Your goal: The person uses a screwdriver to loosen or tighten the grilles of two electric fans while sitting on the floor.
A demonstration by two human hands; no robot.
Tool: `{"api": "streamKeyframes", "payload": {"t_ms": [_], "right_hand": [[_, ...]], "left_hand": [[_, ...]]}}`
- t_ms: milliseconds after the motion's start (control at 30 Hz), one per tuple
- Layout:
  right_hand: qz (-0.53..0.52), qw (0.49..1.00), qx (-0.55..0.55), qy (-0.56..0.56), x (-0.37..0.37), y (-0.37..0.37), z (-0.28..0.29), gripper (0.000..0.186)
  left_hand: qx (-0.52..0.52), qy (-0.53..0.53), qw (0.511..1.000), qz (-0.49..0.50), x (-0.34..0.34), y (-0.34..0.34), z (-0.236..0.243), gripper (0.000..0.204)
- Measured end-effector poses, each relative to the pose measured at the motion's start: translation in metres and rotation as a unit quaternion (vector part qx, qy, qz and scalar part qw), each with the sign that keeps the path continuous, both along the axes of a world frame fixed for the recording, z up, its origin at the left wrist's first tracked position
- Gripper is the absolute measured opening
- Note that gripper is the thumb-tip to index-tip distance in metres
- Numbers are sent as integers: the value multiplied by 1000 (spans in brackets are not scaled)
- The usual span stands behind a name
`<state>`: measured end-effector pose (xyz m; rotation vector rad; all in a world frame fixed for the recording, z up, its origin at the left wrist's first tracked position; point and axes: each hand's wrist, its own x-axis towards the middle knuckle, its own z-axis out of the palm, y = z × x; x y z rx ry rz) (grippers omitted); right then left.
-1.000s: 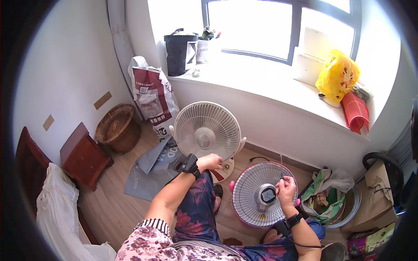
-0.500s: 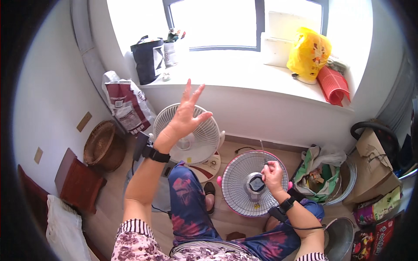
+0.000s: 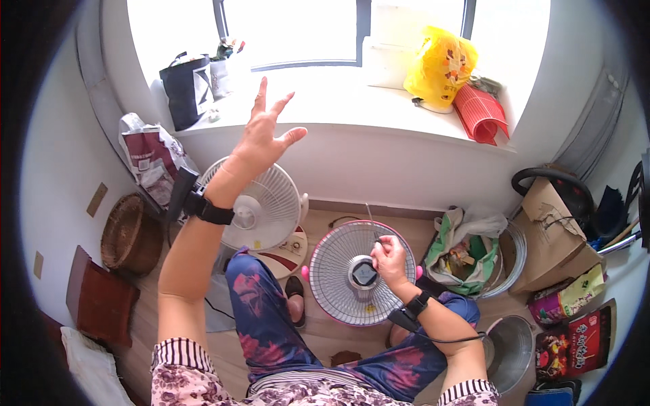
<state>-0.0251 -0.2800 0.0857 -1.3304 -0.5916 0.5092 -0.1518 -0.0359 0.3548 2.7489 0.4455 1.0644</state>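
My left hand (image 3: 261, 135) is raised, fingers spread and holding nothing. It is in front of the windowsill, above a white standing fan (image 3: 281, 196) with a round cage. A round heater with a wire grille (image 3: 332, 271) and pink rim stands between my knees. Over the grille's right half, my right hand (image 3: 390, 260) is closed on a thin screwdriver (image 3: 371, 220), its slim shaft pointing up and away from me. The fingers cover most of its handle. Beside them sits the heater's dark centre badge (image 3: 364, 274).
A white windowsill (image 3: 311, 101) runs along the back, with a black bag (image 3: 186, 91), a yellow plastic bag (image 3: 440, 68) and a red rolled mat (image 3: 482, 115). At right are a green-and-white bag (image 3: 460, 254), a cardboard box (image 3: 552, 233) and a metal basin (image 3: 509, 355). A wicker basket (image 3: 125, 233) is at left.
The whole view has swung, so the room's things appear further left. My left hand is a little higher against the windowsill. My right hand stays by the heater's centre with the screwdriver.
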Motion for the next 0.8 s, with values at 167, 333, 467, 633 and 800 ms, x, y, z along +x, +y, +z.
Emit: {"api": "streamKeyframes", "payload": {"t_ms": [167,333,467,633,800], "right_hand": [[-9,1000,2,15,0,4,1,16],[0,1000,1,11,2,5,1,19],[3,1000,8,13,0,2,-6,20],[-6,1000,-9,17,0,-2,-14,18],[-4,1000,-17,14,3,1,-15,17]], "left_hand": [[-34,-83,995,-31,0,4,-11,55],[-61,-238,955,-167,-27,-36,-16,13],[35,4,984,-175,-36,-6,-86,13],[-112,58,973,-192,-50,47,-201,16],[-184,100,960,-184,-67,64,-247,9]]}}
